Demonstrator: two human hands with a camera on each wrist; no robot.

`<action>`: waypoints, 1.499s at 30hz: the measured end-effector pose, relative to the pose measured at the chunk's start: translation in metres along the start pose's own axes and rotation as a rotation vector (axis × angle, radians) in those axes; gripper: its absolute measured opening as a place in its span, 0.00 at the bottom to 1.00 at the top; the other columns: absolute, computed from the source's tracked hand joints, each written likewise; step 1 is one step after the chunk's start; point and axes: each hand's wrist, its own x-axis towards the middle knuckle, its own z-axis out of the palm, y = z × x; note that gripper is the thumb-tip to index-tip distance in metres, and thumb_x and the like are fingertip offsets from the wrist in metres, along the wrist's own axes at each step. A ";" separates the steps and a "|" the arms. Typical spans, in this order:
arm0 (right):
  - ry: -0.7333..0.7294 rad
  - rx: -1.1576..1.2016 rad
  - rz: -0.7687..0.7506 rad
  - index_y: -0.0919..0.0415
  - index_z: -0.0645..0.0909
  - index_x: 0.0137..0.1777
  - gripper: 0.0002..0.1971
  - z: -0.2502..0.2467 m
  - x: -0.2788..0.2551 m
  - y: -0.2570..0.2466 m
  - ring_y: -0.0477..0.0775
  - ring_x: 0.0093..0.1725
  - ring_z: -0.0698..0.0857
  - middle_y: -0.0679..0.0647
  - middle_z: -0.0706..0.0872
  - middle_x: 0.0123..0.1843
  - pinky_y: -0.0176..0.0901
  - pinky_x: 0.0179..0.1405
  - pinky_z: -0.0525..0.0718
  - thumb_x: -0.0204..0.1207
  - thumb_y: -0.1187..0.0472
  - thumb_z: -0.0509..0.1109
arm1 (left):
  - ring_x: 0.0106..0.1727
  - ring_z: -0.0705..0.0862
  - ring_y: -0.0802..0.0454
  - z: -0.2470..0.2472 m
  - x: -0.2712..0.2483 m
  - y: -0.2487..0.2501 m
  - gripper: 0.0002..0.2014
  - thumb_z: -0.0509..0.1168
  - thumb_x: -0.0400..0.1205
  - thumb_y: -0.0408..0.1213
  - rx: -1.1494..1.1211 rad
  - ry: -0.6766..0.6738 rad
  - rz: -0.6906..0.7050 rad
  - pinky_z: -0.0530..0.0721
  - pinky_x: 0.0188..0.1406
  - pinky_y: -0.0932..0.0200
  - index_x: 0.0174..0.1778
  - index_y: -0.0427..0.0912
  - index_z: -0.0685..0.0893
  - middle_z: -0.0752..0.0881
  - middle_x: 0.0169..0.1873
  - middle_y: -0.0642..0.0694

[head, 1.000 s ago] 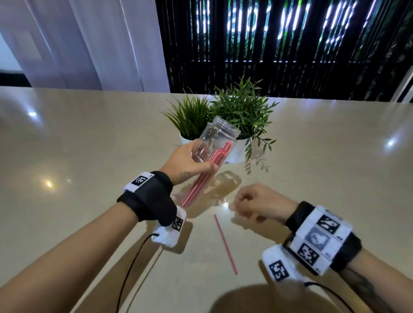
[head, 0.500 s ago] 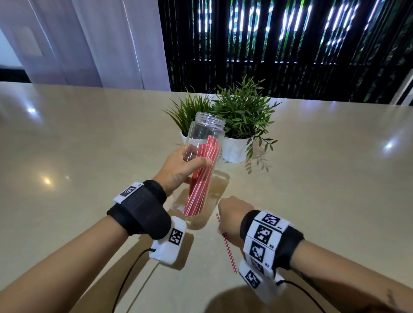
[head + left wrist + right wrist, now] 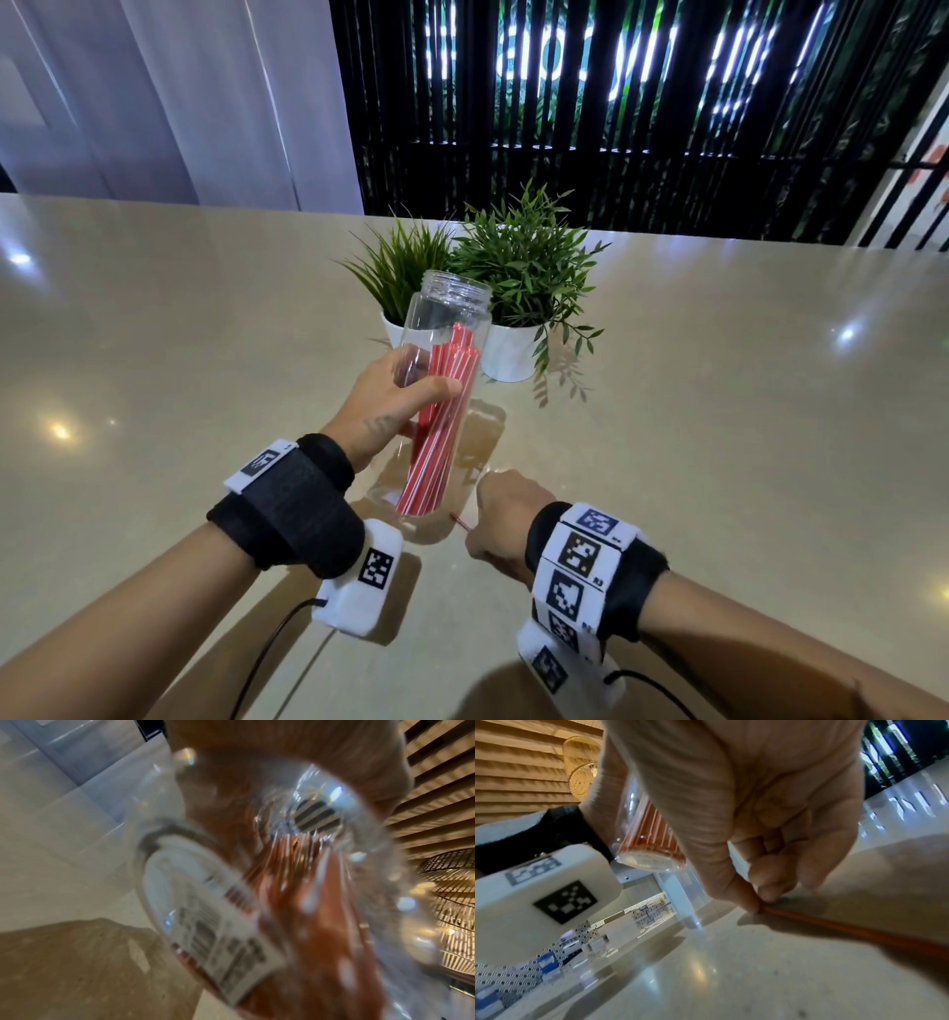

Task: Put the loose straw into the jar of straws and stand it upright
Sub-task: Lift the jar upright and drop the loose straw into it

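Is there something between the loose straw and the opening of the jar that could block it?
Nothing visible blocks it. The right hand pinches the loose straw at the table; the left hand holds the jar tilted, with no lid on its mouth.

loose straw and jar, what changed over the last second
The right hand came down and toward the person onto the loose straw and now pinches its end on the table. The left hand tipped the jar nearer upright, still gripping it. The plants stayed put.
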 end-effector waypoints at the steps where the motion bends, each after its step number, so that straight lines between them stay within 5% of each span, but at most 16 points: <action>1: 0.024 -0.014 -0.012 0.66 0.78 0.43 0.05 0.001 -0.001 -0.001 0.57 0.36 0.82 0.59 0.82 0.39 0.41 0.27 0.74 0.71 0.64 0.68 | 0.38 0.86 0.60 0.001 0.001 0.000 0.37 0.67 0.55 0.57 0.000 -0.003 0.000 0.86 0.29 0.65 0.56 0.36 0.76 0.84 0.44 0.46; 3: 0.061 -0.042 -0.029 0.67 0.79 0.53 0.10 0.003 -0.002 -0.001 0.61 0.49 0.85 0.62 0.85 0.52 0.43 0.35 0.76 0.72 0.64 0.67 | 0.37 0.86 0.61 0.002 0.001 0.000 0.38 0.66 0.55 0.58 0.002 -0.010 0.003 0.85 0.28 0.67 0.56 0.36 0.76 0.84 0.44 0.46; 5: 0.058 -0.062 -0.046 0.66 0.79 0.54 0.11 0.002 -0.002 -0.001 0.62 0.51 0.85 0.62 0.85 0.55 0.43 0.38 0.76 0.73 0.64 0.67 | 0.37 0.86 0.61 0.003 0.000 0.001 0.37 0.66 0.55 0.58 -0.001 -0.011 0.005 0.84 0.28 0.68 0.55 0.37 0.76 0.84 0.44 0.47; 8: 0.023 -0.044 -0.066 0.66 0.79 0.45 0.07 -0.010 -0.005 0.003 0.58 0.40 0.83 0.58 0.83 0.40 0.41 0.32 0.76 0.76 0.61 0.64 | 0.37 0.85 0.60 0.004 -0.001 0.001 0.34 0.66 0.54 0.58 -0.006 -0.014 0.003 0.83 0.27 0.69 0.52 0.40 0.76 0.83 0.43 0.48; 11: 0.073 0.104 -0.097 0.55 0.69 0.30 0.16 -0.044 -0.007 0.017 0.46 0.28 0.71 0.49 0.71 0.29 0.33 0.25 0.65 0.81 0.57 0.58 | 0.35 0.86 0.64 0.005 0.000 0.002 0.34 0.66 0.54 0.58 -0.020 -0.029 -0.001 0.83 0.26 0.69 0.52 0.41 0.76 0.83 0.43 0.47; 16: 0.466 0.448 -0.158 0.60 0.69 0.29 0.14 -0.123 -0.017 0.045 0.55 0.29 0.78 0.59 0.81 0.31 0.33 0.20 0.71 0.78 0.62 0.58 | 0.37 0.86 0.64 0.014 0.004 0.008 0.34 0.65 0.54 0.58 -0.039 -0.069 0.009 0.84 0.28 0.69 0.54 0.43 0.76 0.84 0.45 0.48; 19: 0.796 0.692 -0.267 0.57 0.67 0.31 0.12 -0.161 -0.030 0.049 0.49 0.26 0.78 0.57 0.81 0.31 0.32 0.19 0.75 0.78 0.65 0.56 | 0.38 0.86 0.64 0.028 0.004 0.014 0.31 0.65 0.54 0.58 -0.071 -0.105 0.021 0.84 0.29 0.69 0.53 0.48 0.77 0.84 0.46 0.50; 23: 1.029 0.983 -0.438 0.55 0.67 0.34 0.12 -0.201 -0.049 0.042 0.40 0.22 0.79 0.53 0.82 0.32 0.30 0.19 0.78 0.78 0.68 0.56 | 0.38 0.86 0.65 0.048 0.007 0.024 0.28 0.67 0.53 0.56 -0.125 -0.118 0.050 0.82 0.29 0.69 0.49 0.53 0.78 0.86 0.42 0.54; 26: 1.046 1.025 -0.512 0.57 0.69 0.35 0.11 -0.220 -0.060 0.036 0.41 0.23 0.81 0.53 0.84 0.32 0.30 0.19 0.79 0.78 0.68 0.56 | 0.40 0.86 0.65 0.056 0.010 0.028 0.29 0.69 0.53 0.55 -0.149 -0.124 0.076 0.83 0.31 0.70 0.50 0.53 0.78 0.88 0.40 0.56; 32: 1.021 0.903 -0.510 0.56 0.71 0.34 0.11 -0.226 -0.070 0.029 0.38 0.24 0.81 0.52 0.86 0.33 0.27 0.16 0.73 0.78 0.67 0.58 | 0.49 0.86 0.52 0.065 0.018 0.041 0.31 0.70 0.55 0.56 -0.125 -0.062 0.178 0.82 0.50 0.53 0.54 0.49 0.78 0.87 0.48 0.48; 39: 0.945 0.823 -0.489 0.57 0.73 0.33 0.10 -0.218 -0.073 0.027 0.48 0.36 0.77 0.65 0.86 0.41 0.24 0.19 0.70 0.76 0.65 0.62 | 0.51 0.86 0.53 0.073 0.018 0.058 0.31 0.71 0.54 0.59 -0.103 -0.033 0.281 0.84 0.56 0.47 0.53 0.50 0.80 0.88 0.48 0.49; 45: 0.911 0.728 -0.513 0.64 0.78 0.31 0.09 -0.210 -0.077 0.025 0.36 0.21 0.69 0.47 0.73 0.27 0.18 0.21 0.68 0.72 0.66 0.66 | 0.49 0.86 0.56 0.074 0.020 0.065 0.31 0.70 0.54 0.59 -0.106 -0.021 0.307 0.81 0.52 0.56 0.51 0.50 0.80 0.89 0.45 0.51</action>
